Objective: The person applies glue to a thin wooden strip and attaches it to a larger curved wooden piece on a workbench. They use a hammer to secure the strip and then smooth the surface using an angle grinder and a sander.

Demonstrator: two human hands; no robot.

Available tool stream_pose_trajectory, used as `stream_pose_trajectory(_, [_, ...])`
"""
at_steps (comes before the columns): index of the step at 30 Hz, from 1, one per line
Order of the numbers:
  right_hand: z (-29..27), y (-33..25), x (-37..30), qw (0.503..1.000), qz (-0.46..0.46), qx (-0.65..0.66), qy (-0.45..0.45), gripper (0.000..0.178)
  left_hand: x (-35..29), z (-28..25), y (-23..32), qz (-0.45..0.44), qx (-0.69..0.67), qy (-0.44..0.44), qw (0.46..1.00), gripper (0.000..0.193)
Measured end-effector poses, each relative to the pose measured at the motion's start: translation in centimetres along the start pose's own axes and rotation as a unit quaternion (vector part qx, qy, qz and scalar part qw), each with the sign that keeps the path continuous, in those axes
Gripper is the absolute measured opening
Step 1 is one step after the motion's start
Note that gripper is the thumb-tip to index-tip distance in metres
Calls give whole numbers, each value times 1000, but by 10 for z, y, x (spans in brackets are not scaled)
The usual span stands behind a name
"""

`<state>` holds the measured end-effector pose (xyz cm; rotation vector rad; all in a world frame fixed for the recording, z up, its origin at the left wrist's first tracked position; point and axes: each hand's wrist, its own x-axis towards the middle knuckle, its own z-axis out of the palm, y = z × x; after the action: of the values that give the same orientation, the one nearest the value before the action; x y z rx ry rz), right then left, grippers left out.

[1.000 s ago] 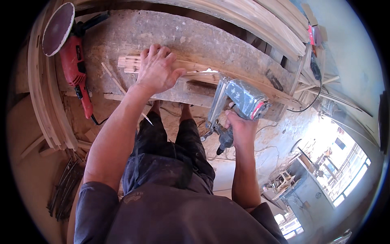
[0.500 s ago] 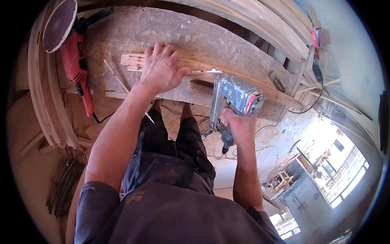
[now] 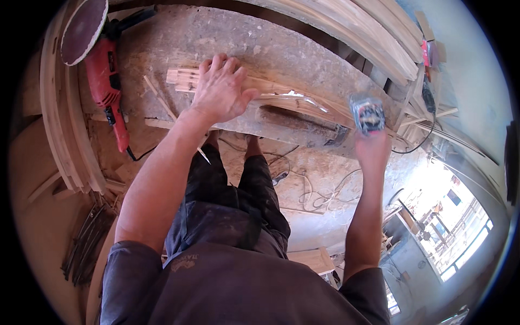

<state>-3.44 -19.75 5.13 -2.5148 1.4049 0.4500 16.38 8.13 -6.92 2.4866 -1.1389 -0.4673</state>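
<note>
My left hand [image 3: 223,89] bears down on a bundle of light wood strips [image 3: 181,77], fingers curled over the far side and thumb along the near side. The strips run to the right along the bench, and a smear of white stuff [image 3: 295,93] lies on them. In my right hand [image 3: 372,146] is a nail gun [image 3: 368,114], held off to the right over the strips' far end. Hand and tool are smeared by motion. A hammer [image 3: 298,120] with a wooden handle lies near the bench's front edge.
A red sander-polisher [image 3: 103,76] with a round disc rests at the bench's left. Long boards are stacked at the left [image 3: 65,119] and along the back [image 3: 346,32]. A thin stick [image 3: 160,97] lies by my left forearm. Cords [image 3: 309,189] trail on the floor.
My right hand has lifted the nail gun away from the strips and carried it to the right, uncovering the hammer and more of the white smear. My left hand stays on the strips.
</note>
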Motion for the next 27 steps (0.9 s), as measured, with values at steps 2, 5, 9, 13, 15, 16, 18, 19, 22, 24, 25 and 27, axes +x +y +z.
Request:
stream_pose_trajectory(2, [10, 15, 30, 996, -66, -56, 18, 49, -1, -1, -3, 13, -3, 2, 1000, 49])
stream_pose_trajectory(5, [23, 19, 55, 986, -107, -124, 2, 65, 0, -5, -2, 15, -6, -13, 1000, 53])
stream_pose_trajectory(9, [34, 17, 52, 986, -86, -144, -19, 63, -1, -7, -2, 24, 1, -14, 1000, 60])
stream_pose_trajectory(13, [65, 27, -8, 959, -194, 8, 207, 53, -3, -5, -4, 17, -6, -9, 1000, 63])
stream_pose_trajectory(15, [105, 24, -52, 940, -66, 304, 140, 44, -9, -3, -4, 25, -20, 0, 999, 63])
stream_pose_trajectory(16, [127, 19, -69, 871, 23, 488, 54, 37, -11, -1, -5, 38, -30, 8, 999, 63])
stream_pose_trajectory(18, [161, 3, -82, 845, 100, 526, -17, 36, -12, 0, -10, 63, -40, 23, 997, 62])
stream_pose_trajectory(19, [171, -5, -86, 828, 137, 541, -51, 39, -13, -1, -12, 76, -41, 29, 996, 61])
stream_pose_trajectory(22, [205, -26, -47, 795, 189, 572, -68, 53, -12, -3, -16, 117, -13, 47, 992, 55])
stream_pose_trajectory(24, [255, -8, -34, 817, 199, 539, 36, 53, -11, -6, -12, 173, 0, 52, 984, 50])
stream_pose_trajectory(25, [278, -9, -28, 840, 191, 505, 62, 49, -16, -7, -17, 187, 11, 60, 980, 48])
stream_pose_trajectory(27, [282, -13, -27, 872, 190, 443, 92, 36, -11, -8, -21, 226, 19, 76, 971, 44])
